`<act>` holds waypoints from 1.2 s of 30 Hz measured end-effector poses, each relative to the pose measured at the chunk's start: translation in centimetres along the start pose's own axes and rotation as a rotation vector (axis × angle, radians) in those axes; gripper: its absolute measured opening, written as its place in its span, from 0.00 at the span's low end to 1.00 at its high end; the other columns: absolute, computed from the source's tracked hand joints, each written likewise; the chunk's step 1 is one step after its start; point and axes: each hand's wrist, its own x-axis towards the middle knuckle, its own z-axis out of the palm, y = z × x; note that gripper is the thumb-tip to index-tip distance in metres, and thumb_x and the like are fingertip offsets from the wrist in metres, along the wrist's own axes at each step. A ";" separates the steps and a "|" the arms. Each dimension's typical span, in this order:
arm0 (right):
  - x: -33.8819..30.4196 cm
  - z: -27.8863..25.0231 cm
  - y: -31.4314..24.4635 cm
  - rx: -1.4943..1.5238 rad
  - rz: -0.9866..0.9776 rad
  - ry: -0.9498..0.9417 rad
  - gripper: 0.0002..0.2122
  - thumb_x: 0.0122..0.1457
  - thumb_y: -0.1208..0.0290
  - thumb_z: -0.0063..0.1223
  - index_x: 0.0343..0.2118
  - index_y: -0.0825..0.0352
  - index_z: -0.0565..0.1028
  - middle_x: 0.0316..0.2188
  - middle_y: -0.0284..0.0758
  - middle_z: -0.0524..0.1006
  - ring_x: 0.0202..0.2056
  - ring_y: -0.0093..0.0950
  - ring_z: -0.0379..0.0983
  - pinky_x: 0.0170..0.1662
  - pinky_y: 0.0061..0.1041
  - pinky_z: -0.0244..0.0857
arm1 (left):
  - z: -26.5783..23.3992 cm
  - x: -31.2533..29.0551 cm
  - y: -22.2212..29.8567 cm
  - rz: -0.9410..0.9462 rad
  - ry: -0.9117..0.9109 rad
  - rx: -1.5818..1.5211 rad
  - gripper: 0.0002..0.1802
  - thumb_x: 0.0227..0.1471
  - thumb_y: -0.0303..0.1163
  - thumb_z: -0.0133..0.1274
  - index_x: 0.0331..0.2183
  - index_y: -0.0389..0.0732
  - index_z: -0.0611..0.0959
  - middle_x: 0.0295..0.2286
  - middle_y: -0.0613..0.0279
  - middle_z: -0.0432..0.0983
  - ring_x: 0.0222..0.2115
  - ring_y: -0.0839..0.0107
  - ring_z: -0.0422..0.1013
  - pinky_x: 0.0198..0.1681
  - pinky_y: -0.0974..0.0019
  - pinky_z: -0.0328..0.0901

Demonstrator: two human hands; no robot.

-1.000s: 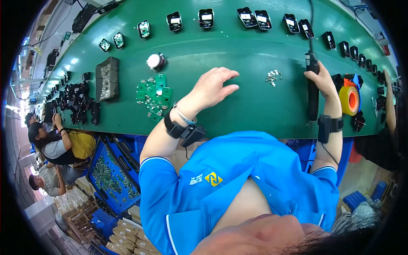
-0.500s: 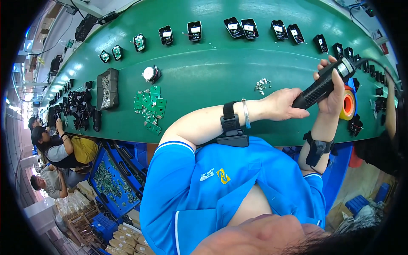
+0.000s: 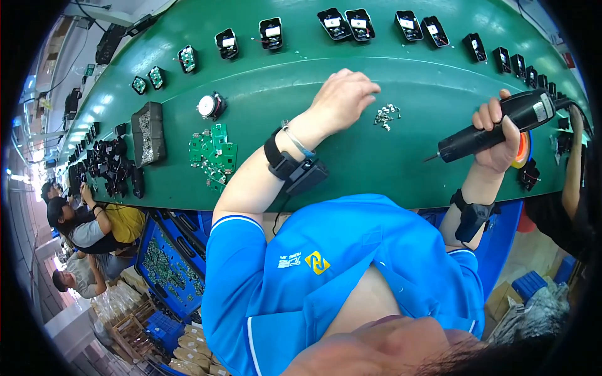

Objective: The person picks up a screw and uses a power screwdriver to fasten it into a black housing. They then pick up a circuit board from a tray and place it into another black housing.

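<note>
My right hand (image 3: 496, 135) is wrapped round a black electric screwdriver (image 3: 495, 127). Its thin bit points left and slightly down over the green table, touching nothing. A cable runs off its back end to the right. My left hand (image 3: 345, 100) is over the table with fingers stretched to the right, thumb a little apart, and nothing visible in it. Just right of its fingertips lies a small pile of silvery screws (image 3: 385, 117). Beyond both hands stands a row of black housings (image 3: 360, 25), several with white labelled parts inside.
Left on the green table (image 3: 282, 169) are green circuit boards (image 3: 213, 150), a round white-topped part (image 3: 211, 106), a grey bin of small metal pieces (image 3: 149, 133) and heaped black parts (image 3: 110, 163). An orange-and-blue roll (image 3: 522, 150) sits behind my right wrist. Other people work at both sides.
My left hand has left the screwdriver's front end and moved left and away from me, near the screws. The screwdriver has shifted right in my right hand, its bit now showing.
</note>
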 end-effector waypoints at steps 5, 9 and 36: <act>1.3 0.5 1.6 0.002 -0.036 0.084 0.20 0.48 0.75 0.44 0.45 0.70 0.57 0.24 0.31 0.60 0.24 0.20 0.56 0.30 0.20 0.53 | 2.0 0.4 -0.7 0.003 -0.125 0.013 0.09 0.40 0.32 0.52 0.29 0.43 0.79 0.28 0.63 0.72 0.33 0.65 0.64 0.38 0.65 0.60; 1.5 0.4 1.7 -0.044 -0.061 0.101 0.19 0.48 0.74 0.44 0.44 0.70 0.58 0.24 0.32 0.63 0.24 0.21 0.58 0.31 0.22 0.55 | 2.6 1.7 -0.1 0.030 -0.219 0.045 0.09 0.39 0.32 0.52 0.28 0.43 0.80 0.25 0.64 0.71 0.31 0.66 0.64 0.37 0.66 0.61; 8.5 5.7 5.2 0.103 -0.141 0.038 0.17 0.49 0.74 0.45 0.42 0.72 0.61 0.23 0.31 0.60 0.26 0.21 0.55 0.34 0.22 0.52 | 0.1 -2.1 -2.8 -0.745 0.177 -1.785 0.09 0.46 0.22 0.47 0.34 0.32 0.73 0.30 0.55 0.72 0.30 0.69 0.70 0.36 0.70 0.68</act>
